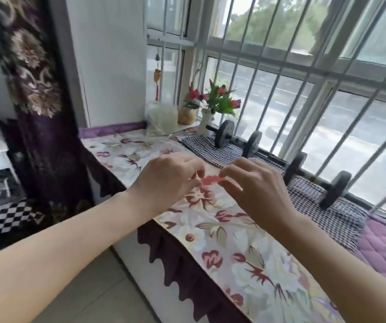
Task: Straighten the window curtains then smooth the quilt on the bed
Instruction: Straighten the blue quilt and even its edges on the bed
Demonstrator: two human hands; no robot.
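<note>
hands meet above the floral cloth (234,248): left hand (168,180) and right hand (254,190) seemingly pinch one small red strip (211,179) between them.

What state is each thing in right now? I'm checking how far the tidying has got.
curtain: gathered in a hanging bundle at the left of the window.
floral cover: spread flat along the sill.
left hand: fingers pinching a small red piece.
right hand: fingers pinching the same red piece.
dumbbells: lying on the checked cloth.
flowers: upright in a vase.
</note>
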